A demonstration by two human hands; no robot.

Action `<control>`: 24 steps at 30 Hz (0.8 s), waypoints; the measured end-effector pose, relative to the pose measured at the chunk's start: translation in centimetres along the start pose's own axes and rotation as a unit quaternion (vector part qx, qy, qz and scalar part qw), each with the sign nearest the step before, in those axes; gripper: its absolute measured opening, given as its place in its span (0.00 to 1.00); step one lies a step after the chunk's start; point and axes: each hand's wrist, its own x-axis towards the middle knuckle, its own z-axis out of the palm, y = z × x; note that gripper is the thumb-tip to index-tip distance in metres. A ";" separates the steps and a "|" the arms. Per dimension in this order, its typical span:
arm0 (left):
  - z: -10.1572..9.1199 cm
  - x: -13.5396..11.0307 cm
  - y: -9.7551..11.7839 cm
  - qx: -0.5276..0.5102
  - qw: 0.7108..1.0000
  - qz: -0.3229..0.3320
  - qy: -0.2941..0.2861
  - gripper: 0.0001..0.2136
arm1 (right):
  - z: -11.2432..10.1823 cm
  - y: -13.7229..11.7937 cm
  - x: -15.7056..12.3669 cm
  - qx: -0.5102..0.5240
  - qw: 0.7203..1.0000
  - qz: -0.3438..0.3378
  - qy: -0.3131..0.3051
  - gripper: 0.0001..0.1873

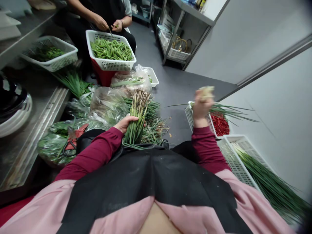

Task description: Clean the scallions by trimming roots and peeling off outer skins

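My left hand is closed round a thick bunch of thin spring onions. Their brownish, dirty ends point up and away, and the green leaves hang toward my lap. Raised on the right, my right hand is blurred by motion and closed on a smaller bunch of spring onions. Its pale ends stick out above the fist, while long green leaves trail to the side. Beneath that hand is a white basket. Beyond my left hand lie more spring onions and loose trimmings.
Opposite, a person's hands work over a basket of green peppers. Red chillies and a basket of trimmed spring onions stand right. Bagged greens with red-handled scissors, plastic bags and a metal shelf are left.
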 end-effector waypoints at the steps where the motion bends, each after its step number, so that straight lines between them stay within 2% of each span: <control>1: 0.1 0.1 -0.1 0.002 1.000 0.013 0.020 0.22 | 1.5 0.4 -1.2 -0.002 1.000 0.011 -0.019 0.12; 3: 0.5 0.2 -0.4 0.011 0.998 0.033 0.043 0.22 | 4.9 1.7 -3.5 -0.004 0.997 0.037 -0.063 0.13; 6: 1.1 0.2 -0.7 0.027 0.998 0.041 0.042 0.20 | 9.9 4.4 -6.3 -0.002 0.988 0.082 -0.134 0.15; 8: 1.4 0.1 -0.8 0.031 0.997 0.052 0.040 0.18 | 12.2 6.1 -7.3 0.006 0.979 0.109 -0.172 0.17; 10: 1.7 0.2 -0.9 0.035 0.997 0.062 0.041 0.17 | 13.4 7.5 -7.7 0.017 0.972 0.136 -0.191 0.17; 13: 2.1 0.4 -1.1 0.057 0.993 0.094 0.051 0.18 | 13.6 8.7 -7.6 0.032 0.969 0.156 -0.188 0.18; 16: 2.3 0.4 -1.2 0.100 0.985 0.125 0.061 0.17 | 13.0 9.1 -7.2 0.053 0.967 0.158 -0.193 0.18; 18: 2.4 0.1 -1.0 0.126 0.983 0.128 0.046 0.14 | 12.3 9.2 -6.8 0.074 0.966 0.170 -0.182 0.18; 24: 2.5 -0.7 -0.5 0.172 0.976 0.131 0.001 0.11 | 8.9 8.5 -4.2 0.125 0.973 0.189 -0.041 0.16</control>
